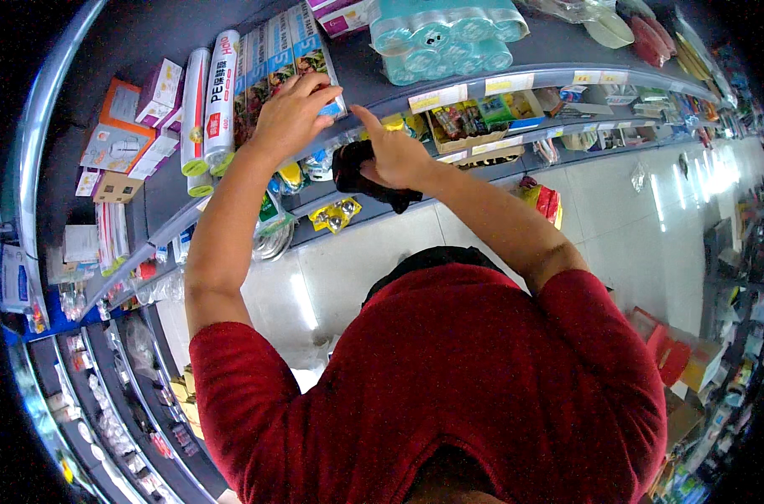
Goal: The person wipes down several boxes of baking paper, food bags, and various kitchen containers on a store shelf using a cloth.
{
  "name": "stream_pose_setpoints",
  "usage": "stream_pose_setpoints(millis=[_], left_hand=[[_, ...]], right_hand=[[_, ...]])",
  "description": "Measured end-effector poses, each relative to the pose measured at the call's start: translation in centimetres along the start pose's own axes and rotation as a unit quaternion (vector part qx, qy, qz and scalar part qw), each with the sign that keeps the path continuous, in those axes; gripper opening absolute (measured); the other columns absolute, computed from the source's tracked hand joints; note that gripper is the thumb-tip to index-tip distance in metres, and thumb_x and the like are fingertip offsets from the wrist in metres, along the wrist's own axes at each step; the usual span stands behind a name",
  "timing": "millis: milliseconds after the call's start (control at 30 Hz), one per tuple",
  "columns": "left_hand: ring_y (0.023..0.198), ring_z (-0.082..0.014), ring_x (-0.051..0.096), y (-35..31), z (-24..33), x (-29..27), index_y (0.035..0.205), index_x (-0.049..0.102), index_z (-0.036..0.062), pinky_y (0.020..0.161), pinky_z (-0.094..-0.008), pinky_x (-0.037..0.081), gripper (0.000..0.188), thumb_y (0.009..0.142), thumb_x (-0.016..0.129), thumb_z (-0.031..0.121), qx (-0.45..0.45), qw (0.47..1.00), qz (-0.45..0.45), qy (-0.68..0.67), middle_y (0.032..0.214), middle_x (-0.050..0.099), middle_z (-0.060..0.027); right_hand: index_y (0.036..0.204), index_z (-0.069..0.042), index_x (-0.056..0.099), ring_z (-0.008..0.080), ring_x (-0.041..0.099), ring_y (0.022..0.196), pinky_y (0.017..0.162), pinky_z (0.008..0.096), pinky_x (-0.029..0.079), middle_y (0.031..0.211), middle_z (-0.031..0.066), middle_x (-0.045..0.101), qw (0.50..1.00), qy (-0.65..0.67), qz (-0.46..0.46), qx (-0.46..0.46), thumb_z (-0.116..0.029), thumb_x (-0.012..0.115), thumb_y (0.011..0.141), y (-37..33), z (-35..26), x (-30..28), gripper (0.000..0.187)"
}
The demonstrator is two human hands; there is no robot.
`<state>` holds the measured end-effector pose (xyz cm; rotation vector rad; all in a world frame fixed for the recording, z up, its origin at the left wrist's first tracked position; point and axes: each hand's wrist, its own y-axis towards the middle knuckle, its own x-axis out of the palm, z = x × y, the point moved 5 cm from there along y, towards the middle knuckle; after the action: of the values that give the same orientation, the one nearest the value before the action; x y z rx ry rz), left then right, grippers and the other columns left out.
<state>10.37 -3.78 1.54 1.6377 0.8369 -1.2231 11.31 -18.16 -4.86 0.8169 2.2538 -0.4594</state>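
My left hand (296, 113) rests on the near ends of a row of long, slim printed boxes (285, 49) on the upper shelf. Its fingers are spread and bent slightly over the boxes. Left of them lie long white rolls of cling film (220, 101) with green end caps. My right hand (392, 155) is just in front of the shelf edge, with its lower fingers closed on a bunched dark cloth (351, 172). One digit of that hand points up toward the shelf. The cloth hangs below the palm, and part of the grip is hidden.
A teal shrink-wrapped pack of rolls (449, 42) stands right of the boxes. Orange and white cartons (117, 134) sit at the far left. A shelf lip with price tags (439, 97) curves across the front. Lower shelves hold small packaged goods (466, 119). Pale floor tiles (604, 210) show below.
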Motion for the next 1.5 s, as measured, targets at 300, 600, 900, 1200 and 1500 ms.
stream_pose_setpoints(millis=[300,600,900,1200,1500], left_hand=[[0.106,-0.0282,0.047,-1.4,1.4,0.3,0.12,0.053,0.0109,0.091,-0.0386,0.042,0.06,0.065,0.075,0.018,-0.042,0.997,0.061,0.014,0.116,0.05,-0.0076],[0.125,-0.032,0.036,0.4,1.6,-1.8,0.127,0.048,0.0144,0.103,-0.0427,0.034,0.059,0.076,0.068,0.034,-0.024,0.996,0.062,-0.051,0.134,0.042,-0.0116],[0.121,-0.0334,0.042,0.7,-0.2,0.2,0.124,0.051,0.0085,0.099,-0.0426,0.038,0.057,0.08,0.063,0.043,-0.126,0.982,0.002,-0.138,0.132,0.044,-0.014],[0.114,-0.0275,0.046,8.7,2.1,1.3,0.142,0.021,0.0096,0.085,-0.044,0.044,0.09,0.077,0.064,0.055,-0.373,0.644,0.109,-0.659,0.133,0.04,-0.0146],[0.102,-0.0228,0.054,12.6,0.6,2.6,0.117,0.052,0.0117,0.08,-0.0414,0.046,0.054,0.071,0.075,0.029,-0.383,0.547,0.103,-0.737,0.113,0.057,-0.0081]], right_hand=[[0.138,-0.014,0.024,0.0431,0.06,0.088,0.077,0.0491,0.048,0.096,0.0276,0.061,0.989,0.114,0.099,0.007,-0.015,0.063,0.07,-3.2,2.5,-0.6,0.078],[0.119,-0.002,0.05,0.0294,0.064,0.087,0.078,0.0354,0.049,0.099,0.02,0.063,0.95,0.189,0.25,0.007,-0.011,0.066,0.07,-7.5,10.3,-1.0,0.053],[0.115,0.007,0.053,0.0217,0.063,0.085,0.077,0.0315,0.051,0.1,0.0139,0.063,0.815,0.535,0.188,0.119,-0.006,0.054,0.079,-10.8,13.4,-1.8,0.039],[0.116,0.004,0.053,0.0188,0.061,0.086,0.077,0.0295,0.049,0.101,0.0104,0.062,0.752,0.598,0.219,0.167,-0.01,0.057,0.08,-14.7,18.2,-2.7,0.038],[0.12,0.002,0.051,0.0232,0.061,0.092,0.083,0.032,0.049,0.106,0.0133,0.061,0.741,0.573,0.262,0.232,-0.008,0.052,0.079,-21.0,20.1,-5.8,0.042]])
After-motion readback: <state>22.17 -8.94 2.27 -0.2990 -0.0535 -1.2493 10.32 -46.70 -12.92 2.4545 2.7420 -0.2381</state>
